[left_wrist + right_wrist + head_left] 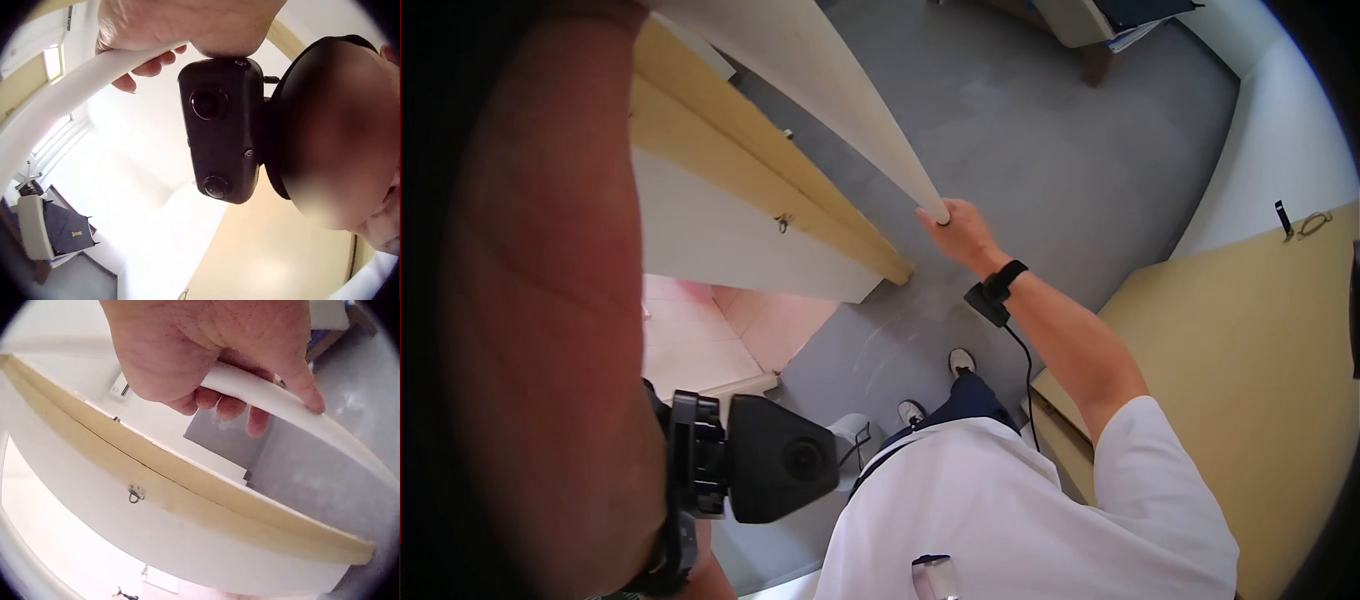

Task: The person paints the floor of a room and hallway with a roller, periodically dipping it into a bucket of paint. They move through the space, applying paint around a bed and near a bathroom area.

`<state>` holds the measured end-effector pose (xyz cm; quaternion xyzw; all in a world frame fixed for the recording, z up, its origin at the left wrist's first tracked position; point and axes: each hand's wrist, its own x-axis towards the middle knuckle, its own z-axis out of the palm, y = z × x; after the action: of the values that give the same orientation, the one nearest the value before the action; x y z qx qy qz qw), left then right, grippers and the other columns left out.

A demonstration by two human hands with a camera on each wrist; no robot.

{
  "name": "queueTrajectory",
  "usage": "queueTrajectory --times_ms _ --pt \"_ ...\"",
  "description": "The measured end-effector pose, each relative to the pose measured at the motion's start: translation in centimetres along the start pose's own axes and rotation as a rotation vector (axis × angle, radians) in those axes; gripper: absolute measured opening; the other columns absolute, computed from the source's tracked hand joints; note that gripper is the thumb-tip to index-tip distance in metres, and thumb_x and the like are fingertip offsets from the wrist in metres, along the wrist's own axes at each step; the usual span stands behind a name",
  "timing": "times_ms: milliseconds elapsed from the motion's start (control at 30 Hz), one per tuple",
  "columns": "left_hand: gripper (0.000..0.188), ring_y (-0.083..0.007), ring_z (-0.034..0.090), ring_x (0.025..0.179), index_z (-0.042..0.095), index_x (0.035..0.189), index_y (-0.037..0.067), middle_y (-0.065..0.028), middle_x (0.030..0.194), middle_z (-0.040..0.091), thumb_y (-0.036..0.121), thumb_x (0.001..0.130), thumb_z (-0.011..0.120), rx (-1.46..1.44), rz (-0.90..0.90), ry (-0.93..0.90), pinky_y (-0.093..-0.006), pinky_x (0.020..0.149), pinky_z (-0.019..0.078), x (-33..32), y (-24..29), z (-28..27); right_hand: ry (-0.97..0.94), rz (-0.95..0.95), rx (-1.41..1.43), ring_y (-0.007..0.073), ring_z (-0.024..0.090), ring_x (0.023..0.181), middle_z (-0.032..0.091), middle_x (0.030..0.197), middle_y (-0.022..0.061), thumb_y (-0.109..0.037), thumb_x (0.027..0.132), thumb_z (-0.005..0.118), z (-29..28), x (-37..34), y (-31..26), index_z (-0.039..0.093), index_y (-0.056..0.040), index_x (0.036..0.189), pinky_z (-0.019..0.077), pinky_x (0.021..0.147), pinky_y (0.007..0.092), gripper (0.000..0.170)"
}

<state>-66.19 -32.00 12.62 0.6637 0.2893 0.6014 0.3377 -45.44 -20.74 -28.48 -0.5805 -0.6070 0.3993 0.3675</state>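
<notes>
A long, smooth white pole (850, 110) slants across the upper part of the head view. My right hand (962, 236) grips it close to its lower end, arm stretched out. In the right wrist view the fingers (230, 407) of this hand curl under the pole while the thumb lies along it. My left hand (181, 28) holds the pole higher up, with its fingertips showing past the underside in the left wrist view. The left forearm (550, 300) fills the left side of the head view, very near the camera.
A wooden frame edge (770, 150) with a small metal latch (783, 223) runs beside the pole. Pink tiles (695, 325) show through an opening at left. At right stands a tan panel (1230, 350) with a latch. A chair (1075, 20) sits at the top, and a pale cylinder (850, 435) is near my feet.
</notes>
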Motion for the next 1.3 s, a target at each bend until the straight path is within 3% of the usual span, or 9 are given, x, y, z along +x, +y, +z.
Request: queueTrajectory --times_ms 133,367,433,467,533,667,767,933,1300 --pt "0.033 -0.0123 0.040 0.056 0.038 0.071 0.015 0.0019 0.061 0.038 0.029 0.098 0.050 0.044 -0.019 -0.012 -0.0271 0.061 0.0416 2.8 -2.1 1.0 -0.103 0.058 0.079 0.0409 0.055 0.072 0.062 0.078 0.0221 -0.022 0.087 0.057 -0.3 3.0 -1.1 0.063 -0.0002 0.083 0.0460 0.065 0.0414 0.022" --pt "0.033 -0.0123 0.040 0.056 0.039 0.071 0.014 0.0016 0.061 0.038 0.029 0.099 0.050 0.100 -0.037 -0.021 -0.0277 0.062 0.0417 6.0 -5.2 3.1 -0.126 -0.060 0.027 0.0353 0.050 0.067 0.061 0.078 0.0223 -0.026 0.089 0.056 -0.7 7.3 -0.7 0.064 0.0000 0.086 0.0455 0.067 0.0394 0.027" --pt "0.033 -0.0123 0.040 0.056 0.039 0.072 0.014 0.0016 0.061 0.038 0.029 0.099 0.049 0.109 -0.046 -0.021 -0.0279 0.062 0.0418 7.3 -6.3 3.5 -0.141 -0.029 0.102 0.0198 0.044 0.062 0.051 0.065 0.0095 -0.030 0.089 0.060 0.0 8.8 -0.6 0.057 0.0029 0.080 0.0433 0.062 0.0363 0.034" --pt "0.033 -0.0122 0.040 0.056 0.039 0.072 0.014 0.0015 0.061 0.038 0.029 0.099 0.049 0.113 -0.053 -0.025 -0.0280 0.063 0.0418 7.9 -7.0 3.9 -0.144 -0.031 0.108 0.0198 0.044 0.062 0.051 0.065 0.0095 -0.030 0.089 0.060 0.3 9.4 -0.3 0.057 0.0029 0.080 0.0433 0.062 0.0363 0.034" --pt "0.033 -0.0122 0.040 0.056 0.039 0.072 0.014 0.0014 0.061 0.038 0.029 0.099 0.049 0.116 -0.067 -0.031 -0.0281 0.063 0.0418 8.9 -8.3 4.4 -0.171 -0.001 0.062 0.0354 0.053 0.069 0.062 0.080 0.0226 -0.027 0.089 0.056 0.6 10.4 0.4 0.065 -0.0002 0.089 0.0468 0.070 0.0388 0.029" --pt "0.033 -0.0122 0.040 0.056 0.039 0.072 0.014 0.0013 0.061 0.038 0.029 0.099 0.049 0.113 -0.076 -0.056 -0.0285 0.063 0.0419 6.1 -7.6 5.4 -0.100 -0.077 0.068 0.0330 0.053 0.068 0.062 0.079 0.0225 -0.026 0.089 0.056 2.3 6.9 0.7 0.065 -0.0004 0.088 0.0470 0.071 0.0385 0.028" --pt "0.032 -0.0122 0.039 0.056 0.039 0.072 0.014 0.0011 0.061 0.039 0.029 0.099 0.048 0.109 -0.120 -0.065 -0.0288 0.064 0.0420 8.4 -11.5 7.2 -0.090 0.022 0.198 0.0358 0.055 0.069 0.062 0.080 0.0230 -0.025 0.088 0.056 0.9 9.3 2.7 0.065 -0.0008 0.087 0.0473 0.071 0.0391 0.026" --pt "0.032 -0.0122 0.039 0.056 0.039 0.072 0.014 0.0009 0.061 0.039 0.028 0.099 0.048 0.097 -0.162 -0.068 -0.0292 0.064 0.0420 8.9 -14.0 8.4 -0.086 0.012 0.067 0.0415 0.057 0.075 0.063 0.081 0.0238 -0.023 0.087 0.056 -1.3 9.5 4.5 0.066 -0.0007 0.086 0.0473 0.070 0.0411 0.025" --pt "0.032 -0.0121 0.039 0.056 0.039 0.072 0.014 0.0005 0.060 0.039 0.028 0.100 0.047 0.034 -0.128 -0.064 -0.0302 0.066 0.0423 3.4 -10.0 3.7 -0.128 0.034 0.001 0.0408 0.058 0.073 0.064 0.079 0.0234 -0.023 0.086 0.058 2.0 3.3 3.0 0.065 0.0005 0.085 0.0470 0.069 0.0419 0.025"
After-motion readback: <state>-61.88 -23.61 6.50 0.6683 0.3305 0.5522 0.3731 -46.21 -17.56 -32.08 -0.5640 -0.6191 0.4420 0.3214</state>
